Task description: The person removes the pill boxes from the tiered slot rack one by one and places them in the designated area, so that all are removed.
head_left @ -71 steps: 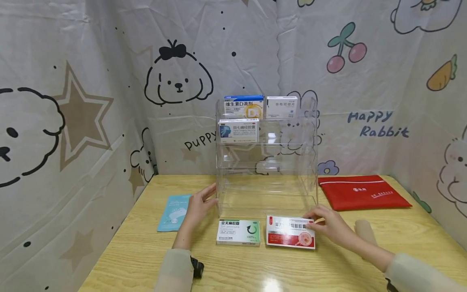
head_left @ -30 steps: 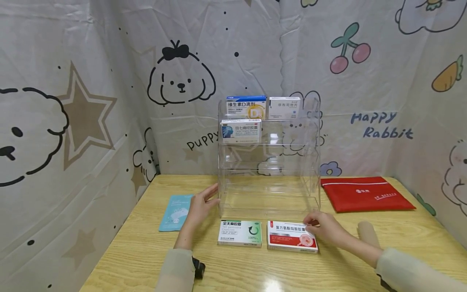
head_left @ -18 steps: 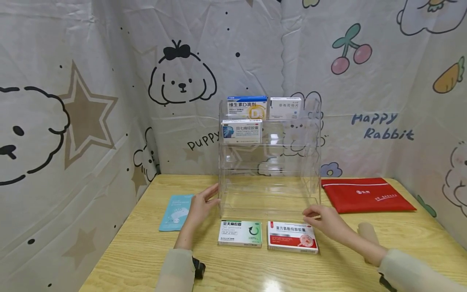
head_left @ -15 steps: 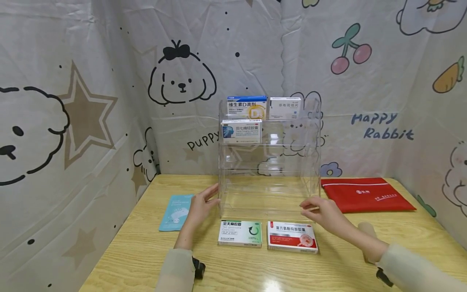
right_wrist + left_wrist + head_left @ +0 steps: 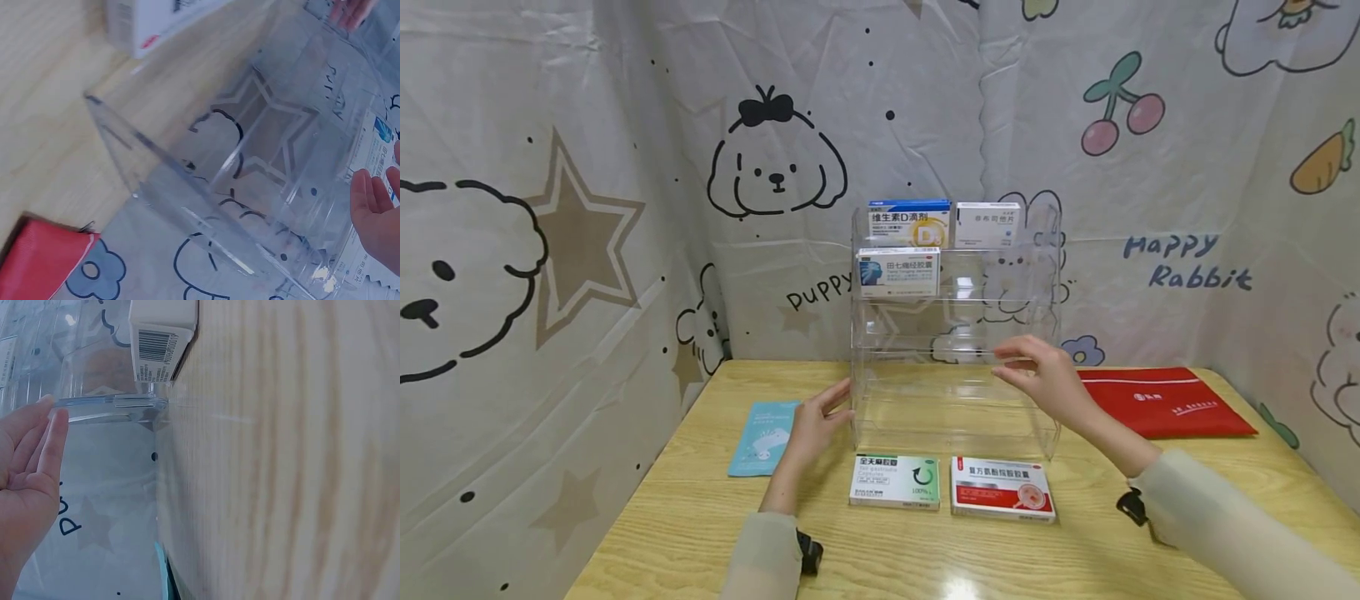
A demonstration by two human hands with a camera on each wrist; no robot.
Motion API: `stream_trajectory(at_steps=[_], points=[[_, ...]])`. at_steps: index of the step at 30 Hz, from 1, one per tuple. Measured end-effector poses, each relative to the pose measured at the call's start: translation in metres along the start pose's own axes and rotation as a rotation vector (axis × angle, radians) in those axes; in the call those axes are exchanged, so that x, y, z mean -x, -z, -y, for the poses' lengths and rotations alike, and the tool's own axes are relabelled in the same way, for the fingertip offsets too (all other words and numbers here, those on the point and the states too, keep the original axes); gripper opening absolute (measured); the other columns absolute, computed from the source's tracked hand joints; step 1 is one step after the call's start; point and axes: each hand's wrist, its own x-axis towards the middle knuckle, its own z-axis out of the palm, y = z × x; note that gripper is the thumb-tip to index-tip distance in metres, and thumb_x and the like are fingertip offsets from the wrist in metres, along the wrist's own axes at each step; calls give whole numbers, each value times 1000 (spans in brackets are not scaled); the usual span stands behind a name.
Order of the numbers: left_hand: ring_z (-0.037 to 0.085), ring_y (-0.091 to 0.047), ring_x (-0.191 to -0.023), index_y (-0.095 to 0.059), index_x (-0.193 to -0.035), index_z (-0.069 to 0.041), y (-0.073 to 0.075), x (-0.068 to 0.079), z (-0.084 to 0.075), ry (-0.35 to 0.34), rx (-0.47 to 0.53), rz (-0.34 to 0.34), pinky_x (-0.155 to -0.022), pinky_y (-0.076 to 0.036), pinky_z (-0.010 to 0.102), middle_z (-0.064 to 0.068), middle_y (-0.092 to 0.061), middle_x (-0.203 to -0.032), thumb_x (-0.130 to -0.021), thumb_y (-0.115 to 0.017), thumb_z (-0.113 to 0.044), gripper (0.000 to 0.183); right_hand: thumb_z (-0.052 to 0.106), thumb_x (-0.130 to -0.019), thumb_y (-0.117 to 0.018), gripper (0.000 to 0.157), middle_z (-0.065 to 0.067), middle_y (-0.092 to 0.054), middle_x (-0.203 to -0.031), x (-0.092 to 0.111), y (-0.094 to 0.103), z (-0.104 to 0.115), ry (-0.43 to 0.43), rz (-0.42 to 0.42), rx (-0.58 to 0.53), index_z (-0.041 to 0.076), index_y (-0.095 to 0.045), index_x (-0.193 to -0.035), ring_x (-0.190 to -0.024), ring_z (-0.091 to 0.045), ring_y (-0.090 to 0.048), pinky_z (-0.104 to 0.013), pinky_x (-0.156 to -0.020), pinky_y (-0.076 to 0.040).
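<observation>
A clear plastic tiered display rack [image 5: 955, 436] stands on the table. Touching its left side are the nearly straight fingers of my left hand [image 5: 811, 429]; the left wrist view shows this hand [image 5: 28, 469] at the panel edge. My right hand [image 5: 1043, 373] hovers before the rack's right half, fingers loosely bent and holding nothing. In front of the rack lie a green-and-white medicine box [image 5: 895, 482] and a red-and-white medicine box [image 5: 1003, 489]. Higher up, the rack holds a blue-topped vitamin D box [image 5: 909, 223], a white medicine box [image 5: 988, 224] and a blue-and-white capsule box [image 5: 899, 273].
Left of the rack lies a light-blue packet [image 5: 764, 437], partly covered by my left hand. A red zip pouch [image 5: 1165, 404] lies to the right, partly behind my right forearm. Patterned cloth [image 5: 917, 108] hangs around the back and sides of the wooden table [image 5: 880, 550].
My right hand has let go of the red-and-white box, now flat on the table, and has risen up and leftward before the rack. My left hand stays at the rack's side.
</observation>
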Motion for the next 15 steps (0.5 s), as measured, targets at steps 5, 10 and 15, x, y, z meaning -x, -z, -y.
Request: stream_trajectory(at_steps=[5,10,15], points=[[31,-58,-127,-51,-141,-6,0,0,1,-12,-30,-4,-101,-53,36,14,-56,-141,-88,-67,3,56,3,-85,-74,27,-15,-68,-109,-25,-8,4,-3,-49,-22,0,-68,-111,-98,-30,-69,-41,-85,-61],[32,-58,-127,-52,-141,-5,0,0,1,-9,-29,-8,-99,-55,33,15,-56,-140,-87,-67,4,56,8,-87,-73,32,-17,-66,-112,-51,-16,7,-12,-93,-13,0,-66,-117,-102,-31,-67,-44,-89,-61],[33,-58,-127,-51,-140,-3,0,-1,1,-11,-3,-7,-98,-55,31,16,-56,-140,-87,-67,4,56,8,-87,-74,35,-19,-64,-113,-77,-19,11,-44,-127,-52,-1,-65,-119,-103,-32,-65,-46,-91,-60]])
